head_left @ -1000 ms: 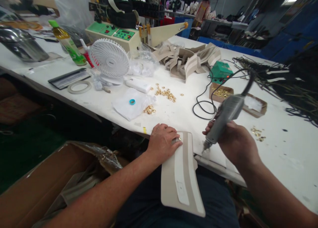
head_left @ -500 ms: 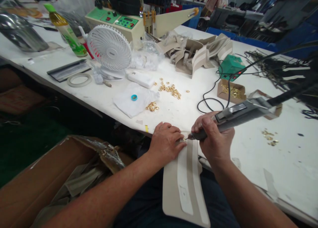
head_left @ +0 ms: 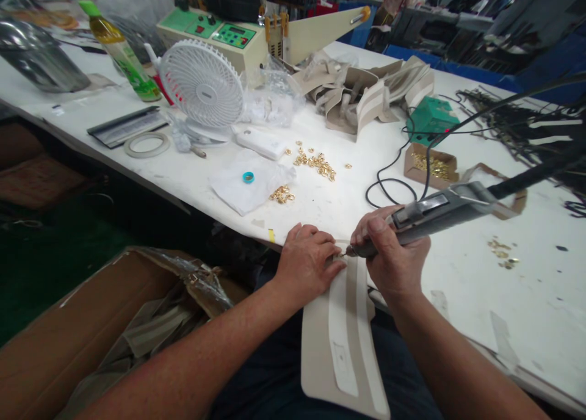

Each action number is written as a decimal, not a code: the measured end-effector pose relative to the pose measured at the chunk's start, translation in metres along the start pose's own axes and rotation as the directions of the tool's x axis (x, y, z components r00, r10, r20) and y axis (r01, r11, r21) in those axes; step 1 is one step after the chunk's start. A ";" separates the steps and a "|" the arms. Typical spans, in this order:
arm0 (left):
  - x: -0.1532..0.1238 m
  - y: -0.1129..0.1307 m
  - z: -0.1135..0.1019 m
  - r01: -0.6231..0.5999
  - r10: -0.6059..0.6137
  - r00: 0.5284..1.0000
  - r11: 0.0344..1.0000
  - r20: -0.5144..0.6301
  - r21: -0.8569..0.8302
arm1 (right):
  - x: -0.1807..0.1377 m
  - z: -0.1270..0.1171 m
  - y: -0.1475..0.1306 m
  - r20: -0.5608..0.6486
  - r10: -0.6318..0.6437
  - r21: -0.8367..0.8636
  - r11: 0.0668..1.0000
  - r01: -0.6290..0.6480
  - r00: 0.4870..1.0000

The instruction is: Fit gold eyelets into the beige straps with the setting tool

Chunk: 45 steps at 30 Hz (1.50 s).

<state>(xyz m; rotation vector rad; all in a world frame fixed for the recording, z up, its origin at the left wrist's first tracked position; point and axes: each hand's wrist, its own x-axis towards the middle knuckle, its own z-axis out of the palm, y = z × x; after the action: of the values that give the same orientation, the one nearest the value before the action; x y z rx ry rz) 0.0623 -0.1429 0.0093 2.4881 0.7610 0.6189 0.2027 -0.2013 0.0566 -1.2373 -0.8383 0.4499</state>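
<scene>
My left hand (head_left: pixel 307 259) presses down with curled fingers on the top end of a beige strap piece with a white stripe (head_left: pixel 341 340), which hangs off the table edge over my lap. A small gold fitting sits under its fingertips. My right hand (head_left: pixel 389 258) grips a grey corded power tool (head_left: pixel 439 211) like a pen, its tip touching the strap end just beside my left fingers.
Loose gold rings (head_left: pixel 315 162) lie mid-table, with more in a small cardboard box (head_left: pixel 429 163). A white desk fan (head_left: pixel 202 91), tape roll (head_left: pixel 146 144), green bottle (head_left: pixel 119 50), control machine (head_left: pixel 220 38), green box (head_left: pixel 430 121) and piled straps (head_left: pixel 366 93) stand behind. An open carton (head_left: pixel 91 322) sits at lower left.
A second ago my right hand held the tool upright, away to the right of the strap; it has since tilted the tool flat and brought the tip to the strap end by my left fingers.
</scene>
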 end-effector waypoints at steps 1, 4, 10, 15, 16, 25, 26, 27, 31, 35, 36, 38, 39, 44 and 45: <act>0.000 0.000 0.000 0.001 -0.001 1.000 1.000 -0.001 0.000 | 0.000 0.000 0.000 0.007 -0.002 -0.002 1.000 0.002 1.000; -0.001 -0.001 0.001 0.000 0.000 1.000 1.000 -0.011 0.000 | 0.000 0.000 0.000 0.020 -0.019 -0.027 0.999 0.019 1.000; 0.000 -0.001 0.002 -0.010 0.010 1.000 1.000 -0.020 0.008 | 0.000 -0.001 0.000 0.063 -0.035 -0.053 0.998 0.038 0.997; 0.000 -0.001 0.001 -0.009 0.009 1.000 1.000 -0.020 0.012 | -0.001 0.000 0.000 0.069 -0.061 -0.039 0.997 0.064 0.996; 0.000 -0.001 0.001 -0.009 0.009 1.000 1.000 -0.020 0.011 | -0.002 0.000 0.000 0.064 -0.062 -0.049 0.997 0.066 0.996; 0.000 0.000 0.002 0.003 -0.003 1.000 1.000 -0.013 0.011 | -0.004 -0.001 0.001 0.079 -0.108 -0.117 0.986 0.117 0.991; 0.000 0.000 0.002 0.002 -0.002 1.000 1.000 -0.012 0.011 | -0.004 -0.001 0.002 0.079 -0.111 -0.118 0.986 0.119 0.991; 0.000 0.000 0.002 0.000 0.000 1.000 1.000 -0.012 0.009 | -0.004 -0.002 0.002 0.079 -0.111 -0.117 0.986 0.120 0.991; -0.001 -0.001 0.002 -0.009 0.009 1.000 1.000 -0.019 -0.002 | -0.002 -0.001 0.003 0.077 -0.094 -0.099 0.990 0.102 0.993; -0.002 -0.002 0.003 -0.010 0.010 1.000 1.000 -0.013 -0.004 | -0.001 -0.001 0.003 0.084 -0.061 -0.095 0.993 0.069 0.995; -0.001 -0.002 0.003 -0.010 0.010 1.000 1.000 -0.010 -0.003 | -0.001 -0.001 0.003 0.090 -0.056 -0.096 0.993 0.065 0.994; -0.001 -0.002 0.002 -0.010 0.010 1.000 1.000 -0.007 0.000 | -0.001 -0.002 0.004 0.098 -0.058 -0.096 0.993 0.068 0.993; -0.001 -0.001 0.001 -0.011 0.011 1.000 1.000 -0.006 0.001 | -0.001 -0.002 0.005 0.101 -0.059 -0.095 0.993 0.069 0.993; 0.000 0.000 0.000 -0.015 0.015 1.000 1.000 -0.016 0.007 | -0.002 -0.004 0.008 0.126 -0.079 -0.073 0.993 0.089 0.989; 0.000 0.000 0.000 -0.017 0.017 1.000 1.000 -0.020 0.008 | -0.002 -0.004 0.008 0.142 -0.094 -0.057 0.993 0.103 0.985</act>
<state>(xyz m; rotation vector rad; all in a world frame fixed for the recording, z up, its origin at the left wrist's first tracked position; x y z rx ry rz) 0.0623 -0.1429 0.0093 2.5011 0.7522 0.6494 0.2055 -0.2027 0.0476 -1.2272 -1.0348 0.4359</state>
